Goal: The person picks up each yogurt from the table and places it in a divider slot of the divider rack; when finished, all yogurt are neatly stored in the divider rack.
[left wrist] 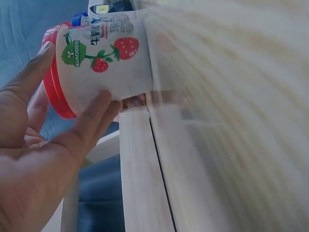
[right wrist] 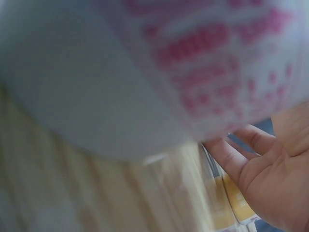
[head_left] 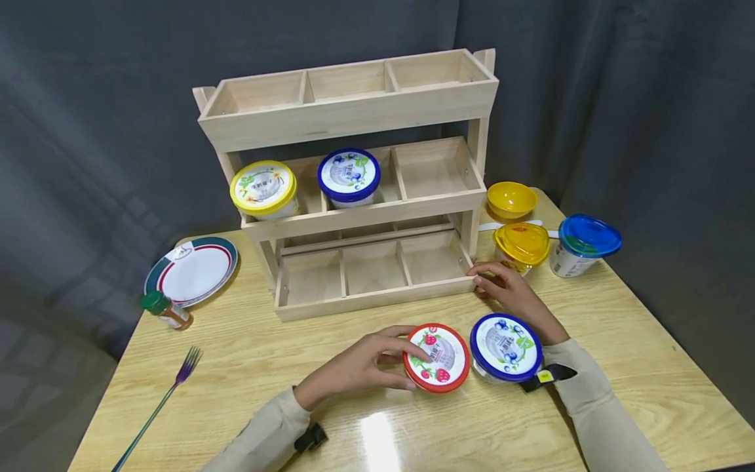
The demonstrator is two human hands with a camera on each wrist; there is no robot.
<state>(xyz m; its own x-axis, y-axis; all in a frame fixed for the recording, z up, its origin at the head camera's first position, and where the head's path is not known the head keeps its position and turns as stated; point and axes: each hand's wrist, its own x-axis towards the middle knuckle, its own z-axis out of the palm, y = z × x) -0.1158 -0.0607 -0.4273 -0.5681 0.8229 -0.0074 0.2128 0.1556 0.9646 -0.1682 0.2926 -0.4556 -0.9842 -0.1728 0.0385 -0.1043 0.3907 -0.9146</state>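
At lower centre of the frame, a red-lidded tub (head_left: 444,360) is gripped upright by the left hand (head_left: 354,367), its fingers curled about the wall and over the lid, apparently because a round container is best controlled from more than one side. A blue-lidded tub (head_left: 506,347) is seen unheld just to its right on the tabletop (head_left: 248,387). At right of centre, the lowest front corner of a wooden rack (head_left: 348,119) is touched by the right hand (head_left: 516,295), perhaps so that the frame is steadied; whether those fingers are gripping or merely resting cannot be told. A yellow-lidded tub (head_left: 263,189) and a second blue-lidded tub (head_left: 349,174) are carried by the middle tier, where sliding is presumably checked by the front panel. A plate (head_left: 197,270) and a fork (head_left: 156,413) are set at left, well clear of both hands.
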